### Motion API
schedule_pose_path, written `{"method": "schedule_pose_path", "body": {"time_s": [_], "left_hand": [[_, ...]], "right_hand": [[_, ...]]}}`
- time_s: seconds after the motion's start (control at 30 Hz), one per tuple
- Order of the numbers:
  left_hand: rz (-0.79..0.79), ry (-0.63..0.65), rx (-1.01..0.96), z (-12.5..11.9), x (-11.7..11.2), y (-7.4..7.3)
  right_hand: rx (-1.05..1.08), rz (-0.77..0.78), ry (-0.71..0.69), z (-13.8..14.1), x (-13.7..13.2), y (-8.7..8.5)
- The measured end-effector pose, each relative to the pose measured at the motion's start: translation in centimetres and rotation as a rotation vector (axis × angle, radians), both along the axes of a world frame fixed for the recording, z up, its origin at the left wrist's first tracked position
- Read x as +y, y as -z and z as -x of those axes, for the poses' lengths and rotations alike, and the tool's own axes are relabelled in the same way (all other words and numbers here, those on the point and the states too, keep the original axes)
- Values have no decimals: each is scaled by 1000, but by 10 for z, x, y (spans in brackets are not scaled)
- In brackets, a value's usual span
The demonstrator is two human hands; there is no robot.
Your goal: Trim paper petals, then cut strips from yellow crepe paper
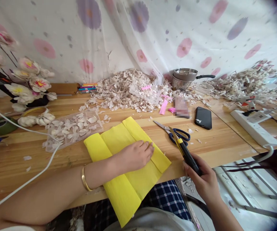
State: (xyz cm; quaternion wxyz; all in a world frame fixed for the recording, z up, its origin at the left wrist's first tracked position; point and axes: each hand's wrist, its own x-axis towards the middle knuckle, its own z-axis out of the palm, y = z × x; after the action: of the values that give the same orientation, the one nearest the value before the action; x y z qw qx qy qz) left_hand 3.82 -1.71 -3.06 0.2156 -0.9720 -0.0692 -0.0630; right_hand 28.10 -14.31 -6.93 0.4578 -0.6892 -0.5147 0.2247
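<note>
1. Wooden table (225, 144) stands against a white cloth (56, 32) with pink and purple flowers on it. In this head view, the clock's middle is the picture's middle.
2. A big heap of pale petals (119, 89) sits at 11 o'clock. A steel pot (183, 78) sits at 2 o'clock. A clear tray of petals (73, 130) lies at 9 o'clock.
3. A black phone (203, 117) lies at 3 o'clock, and blue-handled scissors (174, 133) lie nearer the middle.
4. Yellow crepe paper (124, 192) lies at 6 o'clock, folded into wide bands. It hangs over the table's edge. Its long side runs from 11 o'clock to 5 o'clock.
5. The left hand (134, 155) is open and lies flat on the paper.
6. The right hand (201, 175) is at 4 o'clock, closed tight around a yellow-and-black craft knife (187, 158). The knife tip points up toward 11 o'clock.
7. The paper is at the right hand's 9 o'clock, just beside it, not touching. The left hand is nearer the paper.
</note>
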Motion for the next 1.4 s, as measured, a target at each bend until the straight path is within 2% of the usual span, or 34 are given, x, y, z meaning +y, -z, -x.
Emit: {"method": "schedule_pose_path", "body": {"time_s": [0.2, 0.37, 0.47, 0.57, 0.67, 0.73, 0.8, 0.93, 1.03, 1.2, 1.3, 1.4], "left_hand": [[17, 74, -15, -1, -2, -4], [308, -75, -138, -4, 4, 2], [377, -113, -186, -4, 11, 6], [441, -144, -236, -4, 18, 8], [494, -157, -272, -4, 20, 7], [529, -156, -292, -4, 20, 7], [559, -151, -310, -4, 19, 7], [539, -141, -342, -3, 16, 11], [524, -123, -361, -1, 13, 9], [593, -88, -344, -4, 7, 0], [633, -51, -222, -10, 5, 2], [641, 37, -34, -13, 4, 10]], "right_hand": [[-16, -28, -6, 0, 2, -1], [-73, -87, -19, -3, -2, 6], [-164, -216, -64, -8, -11, 3], [-374, -324, -304, -15, -22, -12], [-587, -315, -583, -22, -30, -30], [-713, -275, -645, -25, -34, -35], [-819, -246, -629, -27, -38, -35], [-943, -214, -508, -28, -42, -24], [-950, -185, -447, -27, -45, -17], [-954, -108, -425, -25, -50, -14], [-947, -37, -458, -27, -54, -15], [-949, -7, -503, -32, -57, -16]]}}
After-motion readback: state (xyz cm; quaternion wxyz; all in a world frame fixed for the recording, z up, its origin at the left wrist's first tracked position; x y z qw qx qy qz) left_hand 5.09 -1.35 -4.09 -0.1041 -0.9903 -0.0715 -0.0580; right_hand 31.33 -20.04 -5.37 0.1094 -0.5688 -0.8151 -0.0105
